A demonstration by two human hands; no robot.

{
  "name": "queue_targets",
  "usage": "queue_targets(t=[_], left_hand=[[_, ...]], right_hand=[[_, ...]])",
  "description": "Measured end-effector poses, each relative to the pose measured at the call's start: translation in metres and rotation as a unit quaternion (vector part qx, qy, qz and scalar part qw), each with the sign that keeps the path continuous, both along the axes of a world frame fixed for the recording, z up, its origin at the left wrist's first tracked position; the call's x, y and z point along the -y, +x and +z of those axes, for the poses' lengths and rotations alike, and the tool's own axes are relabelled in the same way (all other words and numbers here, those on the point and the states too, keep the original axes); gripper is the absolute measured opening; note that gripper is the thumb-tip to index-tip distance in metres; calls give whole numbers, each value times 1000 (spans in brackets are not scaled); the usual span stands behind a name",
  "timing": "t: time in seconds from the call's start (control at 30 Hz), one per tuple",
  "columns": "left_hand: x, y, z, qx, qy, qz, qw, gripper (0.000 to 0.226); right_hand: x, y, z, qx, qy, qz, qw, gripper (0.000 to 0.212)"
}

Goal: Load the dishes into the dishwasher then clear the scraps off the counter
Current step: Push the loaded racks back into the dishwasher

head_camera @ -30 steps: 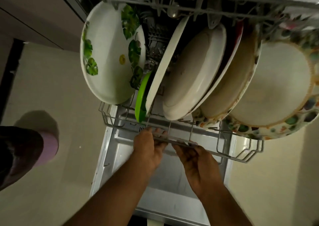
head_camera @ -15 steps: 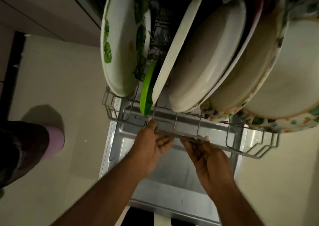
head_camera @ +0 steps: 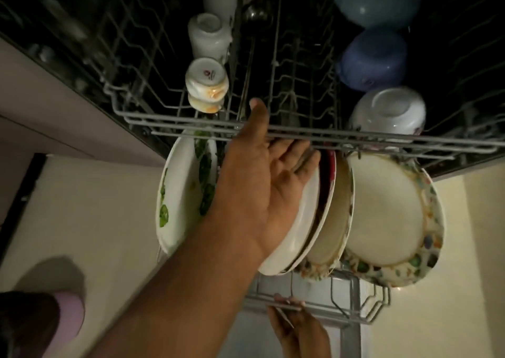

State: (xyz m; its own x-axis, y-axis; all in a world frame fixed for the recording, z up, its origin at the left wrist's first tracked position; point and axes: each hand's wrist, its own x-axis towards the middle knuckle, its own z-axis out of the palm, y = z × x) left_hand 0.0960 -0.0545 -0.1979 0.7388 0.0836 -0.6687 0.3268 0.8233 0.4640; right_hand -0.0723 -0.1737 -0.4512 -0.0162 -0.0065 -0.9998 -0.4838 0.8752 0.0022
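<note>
A person's left hand [head_camera: 269,177] reaches up to the front rail of the upper rack [head_camera: 341,136], thumb raised above the wire at 12 o'clock and fingers [head_camera: 296,155] curled under it, gripping. At 6 o'clock the right hand [head_camera: 296,327] holds the front rim of the lower rack [head_camera: 352,312], its fingertips hooked over the wire.

Between the two hands, plates stand on edge in the lower rack: a white plate [head_camera: 300,221] just behind the left palm, a red-edged plate [head_camera: 326,193] touching it, a cream plate [head_camera: 334,229], and at 3 o'clock a large plate with a mottled rim [head_camera: 388,218]. At 9 o'clock of the left hand stands a leaf-patterned plate [head_camera: 177,193].

Cups [head_camera: 207,84] sit upturned in the upper rack at 11 o'clock; a white bowl [head_camera: 389,114] and blue bowls [head_camera: 373,58] at 1 o'clock. The open dishwasher door [head_camera: 352,341] lies below the lower rack. A foot in a pink slipper [head_camera: 68,319] stands on the pale floor [head_camera: 90,207] at 8 o'clock.
</note>
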Motion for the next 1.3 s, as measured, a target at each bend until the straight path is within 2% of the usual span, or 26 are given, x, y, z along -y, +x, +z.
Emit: queue_targets(t=[0.13,0.27,0.33,0.4,0.57,0.63,0.7,0.8,0.87,1.0,1.1,1.2,1.3], left_hand=[[6,12,5,13,-21,35,999,35],[2,9,9,36,-23,22,999,25],[0,9,7,57,-30,-2,998,32],[-2,9,-5,79,-28,-35,996,42],[-28,-15,-33,103,23,-66,992,45],[-39,-47,-45,50,93,-97,990,43],[-47,-88,-66,-86,149,-145,974,44],[-53,-156,-124,-297,159,-208,918,39],[-53,-188,-162,-375,147,-180,897,38],[-45,-204,-210,-380,94,-69,918,36],[-40,-218,-232,-375,96,29,921,29],[-37,-240,-227,-374,131,40,917,15],[-43,-246,-222,-363,140,52,920,16]], right_hand=[[5,5,22,12,21,21,999,21],[6,10,33,42,37,54,997,29],[4,16,32,41,29,53,997,31],[-1,18,31,49,16,54,997,22],[-2,2,32,83,-4,102,991,13],[0,0,34,90,-15,109,990,13],[-1,0,38,97,-38,108,989,20],[-4,2,38,96,-85,117,985,23],[-5,-4,33,90,-97,126,983,27],[-2,-24,32,105,-95,124,982,30],[-2,-43,33,72,-104,129,983,27],[-5,-61,33,24,-93,129,987,28],[-10,-68,38,22,-89,121,988,29]])
